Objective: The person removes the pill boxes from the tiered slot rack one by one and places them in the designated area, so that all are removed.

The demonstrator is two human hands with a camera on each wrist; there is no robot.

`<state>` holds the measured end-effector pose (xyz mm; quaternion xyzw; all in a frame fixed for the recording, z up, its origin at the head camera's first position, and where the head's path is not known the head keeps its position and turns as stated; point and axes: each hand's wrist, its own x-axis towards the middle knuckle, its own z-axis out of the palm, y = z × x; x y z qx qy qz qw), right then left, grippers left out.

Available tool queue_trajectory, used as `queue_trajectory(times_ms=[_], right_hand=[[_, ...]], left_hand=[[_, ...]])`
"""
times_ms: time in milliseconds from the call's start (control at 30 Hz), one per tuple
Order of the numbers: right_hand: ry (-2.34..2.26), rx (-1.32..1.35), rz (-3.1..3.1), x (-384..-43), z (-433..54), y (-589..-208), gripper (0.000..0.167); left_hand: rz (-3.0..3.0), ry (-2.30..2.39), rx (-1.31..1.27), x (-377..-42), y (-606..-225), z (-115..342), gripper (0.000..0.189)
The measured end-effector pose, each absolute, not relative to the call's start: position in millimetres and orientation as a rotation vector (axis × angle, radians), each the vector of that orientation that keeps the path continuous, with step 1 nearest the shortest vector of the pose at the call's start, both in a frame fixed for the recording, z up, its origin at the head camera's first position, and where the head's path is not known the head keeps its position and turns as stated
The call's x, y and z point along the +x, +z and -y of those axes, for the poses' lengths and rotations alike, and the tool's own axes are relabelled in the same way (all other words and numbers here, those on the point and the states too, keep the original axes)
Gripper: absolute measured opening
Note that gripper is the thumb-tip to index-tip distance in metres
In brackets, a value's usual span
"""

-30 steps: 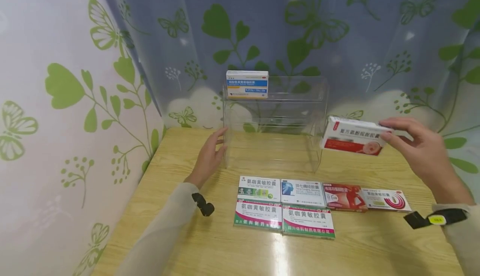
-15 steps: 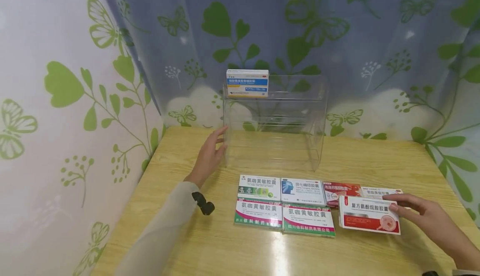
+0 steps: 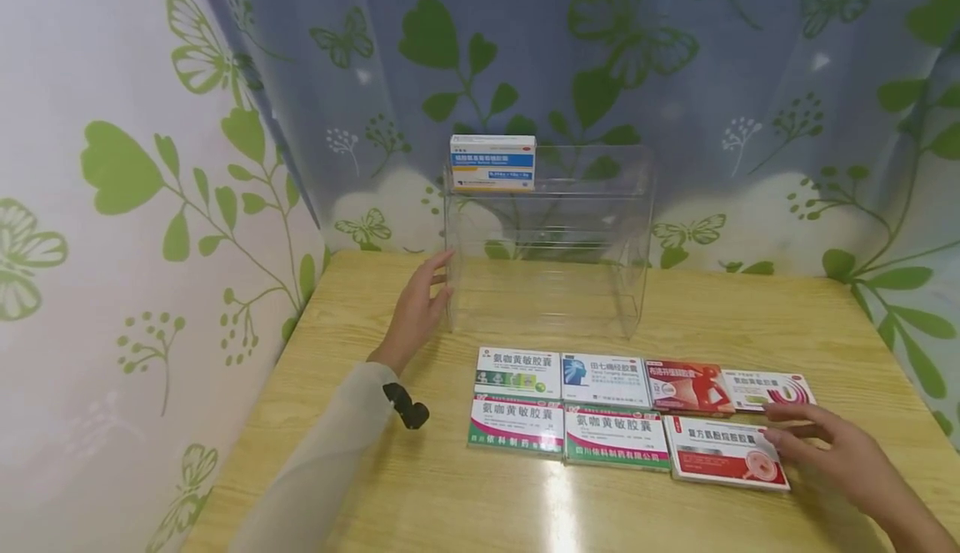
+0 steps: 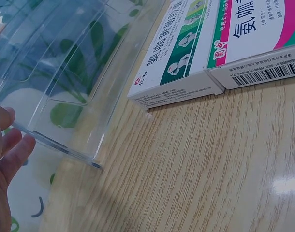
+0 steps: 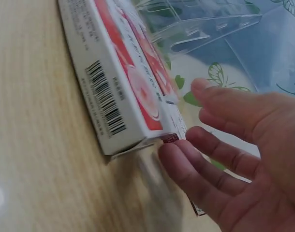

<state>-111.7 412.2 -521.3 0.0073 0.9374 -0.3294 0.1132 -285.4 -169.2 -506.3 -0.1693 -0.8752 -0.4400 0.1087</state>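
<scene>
A white and red medicine box (image 3: 726, 451) lies flat on the table, at the right end of the front row. My right hand (image 3: 843, 455) is just off its right end, fingers loosely bent and apart. The right wrist view shows the fingertips (image 5: 170, 153) close to the box's end, with no grip on it. On the left, my left hand (image 3: 416, 313) rests its fingers against the side of a clear acrylic display rack (image 3: 551, 240). A blue, white and orange medicine box (image 3: 492, 163) stands on the rack's top tier, at its left end.
Two green, white and pink boxes (image 3: 516, 424) continue the front row. Behind them lie a white-green box (image 3: 517, 372), a white-blue box (image 3: 604, 379), a red box (image 3: 687, 386) and a white-pink box (image 3: 769, 390). A patterned curtain (image 3: 360, 153) hangs behind the table (image 3: 360, 286).
My right hand has brought the white and red box from beside the rack down to the front row and let go of it. The left hand has stayed at the rack.
</scene>
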Motion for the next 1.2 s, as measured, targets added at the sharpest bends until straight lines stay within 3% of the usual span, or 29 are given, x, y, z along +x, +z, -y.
queue_trajectory(times_ms=[167, 733, 967, 1200], right_hand=[[-0.919, 0.04, -2.713, -110.8, -407.7, -527.4, 0.062], [-1.099, 0.15, -2.757, -112.7, -408.5, -517.8, 0.063], [-1.224, -0.016, -2.966, -147.2, -395.5, -480.6, 0.051], [-1.442, -0.176, -3.031, -203.9, -356.3, -424.7, 0.045]], left_hand=[[2.574, -1.287, -0.502, -285.8, -508.2, 169.1, 0.066], [2.575, -1.295, -0.506, -285.3, -508.4, 171.7, 0.065], [2.558, -1.318, -0.519, -285.8, -507.0, 172.9, 0.064], [2.56, -1.335, -0.515, -286.9, -509.9, 171.8, 0.065]])
